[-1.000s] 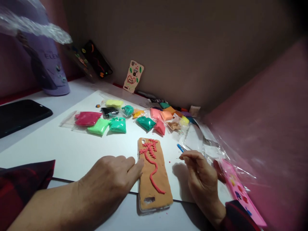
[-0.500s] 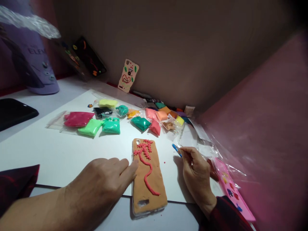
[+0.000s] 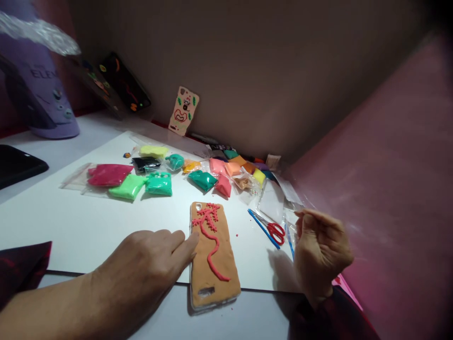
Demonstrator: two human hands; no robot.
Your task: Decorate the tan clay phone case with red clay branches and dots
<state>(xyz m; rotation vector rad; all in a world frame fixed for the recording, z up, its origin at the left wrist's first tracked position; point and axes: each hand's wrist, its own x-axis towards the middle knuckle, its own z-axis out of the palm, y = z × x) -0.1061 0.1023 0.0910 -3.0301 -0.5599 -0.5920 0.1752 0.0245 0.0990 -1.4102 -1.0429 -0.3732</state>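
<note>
A phone case (image 3: 221, 245) covered in tan clay lies in front of me, with a wavy red clay stem and small branching red pieces on it. My left hand (image 3: 155, 259) is closed, its fingertips gripping the case's left edge. My right hand (image 3: 322, 250) is raised at the right, fingers pinched together; what they hold, if anything, is too small to make out. Red-handled scissors (image 3: 276, 232) and a thin blue stick (image 3: 260, 224) lie left of it. Another blue tool (image 3: 289, 241) sits just beside that hand, partly hidden.
Several bags of coloured clay (image 3: 159, 184) spread across the white board (image 3: 35, 222). A decorated pale case (image 3: 184, 111) leans on the back wall, a dark case (image 3: 123, 82) beside it. A purple container (image 3: 53, 104) and black phone-like object (image 3: 21, 165) are left; a pink tray (image 3: 348, 290) is right.
My right hand has moved right and up, uncovering the scissors and blue tools. My left hand stays at the case. The whole view has shifted slightly.
</note>
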